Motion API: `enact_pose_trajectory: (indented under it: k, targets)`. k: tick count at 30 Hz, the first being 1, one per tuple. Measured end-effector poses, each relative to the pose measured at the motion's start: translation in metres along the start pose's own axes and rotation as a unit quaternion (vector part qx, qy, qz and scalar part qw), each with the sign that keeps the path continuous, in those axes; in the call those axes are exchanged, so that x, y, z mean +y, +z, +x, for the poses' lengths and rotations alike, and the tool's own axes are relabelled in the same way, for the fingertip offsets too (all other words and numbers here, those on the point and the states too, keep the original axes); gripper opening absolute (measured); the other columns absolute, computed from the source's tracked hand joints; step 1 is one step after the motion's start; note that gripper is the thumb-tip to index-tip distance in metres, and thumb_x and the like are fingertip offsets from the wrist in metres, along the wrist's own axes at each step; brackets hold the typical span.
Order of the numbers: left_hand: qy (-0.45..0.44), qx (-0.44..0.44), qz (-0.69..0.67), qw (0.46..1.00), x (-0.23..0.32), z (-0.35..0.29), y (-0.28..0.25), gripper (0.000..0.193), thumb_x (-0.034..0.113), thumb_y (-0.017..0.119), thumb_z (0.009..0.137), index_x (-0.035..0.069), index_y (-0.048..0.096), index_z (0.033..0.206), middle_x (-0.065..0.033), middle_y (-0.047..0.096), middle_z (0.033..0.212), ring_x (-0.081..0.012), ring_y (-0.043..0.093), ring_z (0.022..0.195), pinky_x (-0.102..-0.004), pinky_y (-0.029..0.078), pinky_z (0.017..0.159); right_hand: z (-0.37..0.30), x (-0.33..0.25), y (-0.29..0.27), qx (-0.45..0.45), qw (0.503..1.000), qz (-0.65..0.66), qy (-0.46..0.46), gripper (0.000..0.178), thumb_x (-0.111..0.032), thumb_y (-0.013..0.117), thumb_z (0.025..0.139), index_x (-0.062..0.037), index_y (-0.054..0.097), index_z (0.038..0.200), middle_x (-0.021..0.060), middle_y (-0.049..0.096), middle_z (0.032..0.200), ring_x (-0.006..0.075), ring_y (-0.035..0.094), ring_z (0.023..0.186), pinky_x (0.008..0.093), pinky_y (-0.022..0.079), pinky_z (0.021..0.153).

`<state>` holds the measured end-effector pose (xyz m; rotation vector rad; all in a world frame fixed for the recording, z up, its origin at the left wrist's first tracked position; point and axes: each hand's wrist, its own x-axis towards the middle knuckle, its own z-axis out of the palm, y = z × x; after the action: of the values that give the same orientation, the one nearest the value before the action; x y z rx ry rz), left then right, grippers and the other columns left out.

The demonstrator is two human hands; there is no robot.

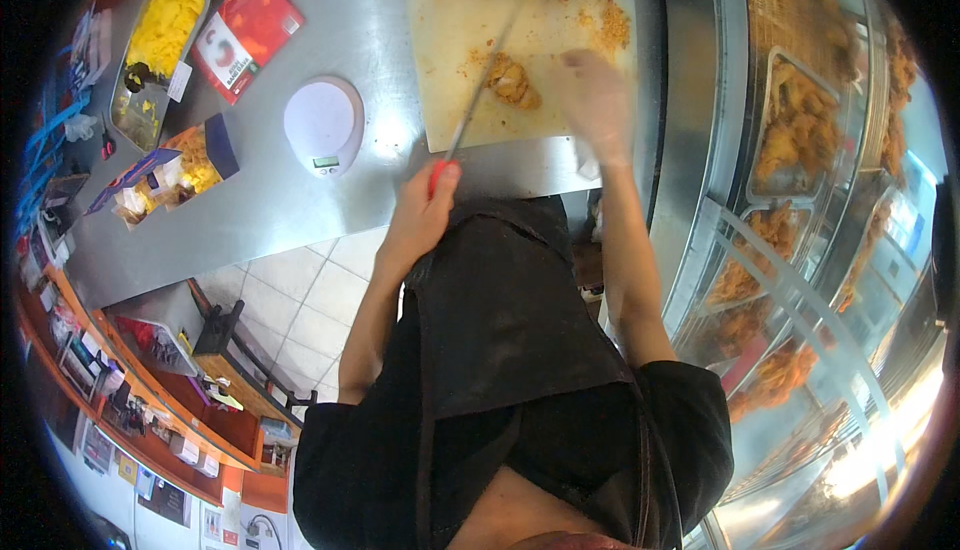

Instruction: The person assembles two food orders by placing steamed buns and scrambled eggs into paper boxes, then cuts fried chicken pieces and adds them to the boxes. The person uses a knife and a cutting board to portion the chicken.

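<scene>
My left hand (420,212) grips the red handle of a long knife (478,95). Its thin blade reaches up over a white cutting board (450,40) to a piece of breaded fried chicken (513,81). My right hand (595,100) is motion-blurred just to the right of the chicken, over the board, with nothing seen in it. Orange crumbs (610,22) are scattered on the board's far right corner.
On the steel counter (300,200) sit a round white kitchen scale (323,122), a red packet (245,32), a metal tray of yellow food (160,40) and an open carton (195,158). A glass display case with trays of fried chicken (800,130) runs along the right.
</scene>
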<state>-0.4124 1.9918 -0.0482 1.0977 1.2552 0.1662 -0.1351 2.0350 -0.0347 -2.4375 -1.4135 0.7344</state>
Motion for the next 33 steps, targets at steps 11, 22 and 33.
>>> enact_pose_trajectory:
  k: [11, 22, 33]
  targets:
    - [0.035, 0.034, 0.2, 0.979, -0.015, -0.029, 0.01, 0.045, 0.044, 0.051, 0.104, 0.001, 0.059, 0.114, -0.0353, 0.066, 0.086, -0.0581, 0.062, 0.084, -0.0612, 0.049, 0.077, -0.006, -0.003, 0.018, 0.039, 0.99, 0.111, 0.073, 0.05, -0.049, 0.061, 0.094, -0.0009, 0.073, 0.096, 0.0263, 0.07, 0.101, 0.0402, 0.067, 0.1, 0.0488, 0.051, 0.091]
    - [0.081, 0.066, 0.258, 0.96, -0.038, 0.014, 0.032, 0.047, 0.045, 0.05, 0.105, 0.0, 0.059, 0.111, -0.0349, 0.067, 0.088, -0.0567, 0.064, 0.085, -0.0615, 0.05, 0.076, 0.054, 0.021, 0.068, 0.049, 0.953, -0.263, -0.139, 0.03, -0.029, 0.055, 0.094, -0.0041, 0.071, 0.099, 0.0155, 0.073, 0.1, 0.0347, 0.068, 0.101, 0.0496, 0.054, 0.084]
    - [-0.117, -0.094, 0.042, 0.988, -0.003, 0.053, 0.009, 0.054, 0.05, 0.047, 0.105, -0.001, 0.064, 0.105, -0.0275, 0.067, 0.077, -0.0502, 0.065, 0.075, -0.0529, 0.053, 0.072, 0.07, 0.001, 0.06, 0.071, 0.948, -0.289, -0.116, 0.029, -0.026, 0.051, 0.096, -0.0112, 0.074, 0.105, 0.0102, 0.075, 0.105, 0.0307, 0.07, 0.101, 0.0453, 0.054, 0.089]
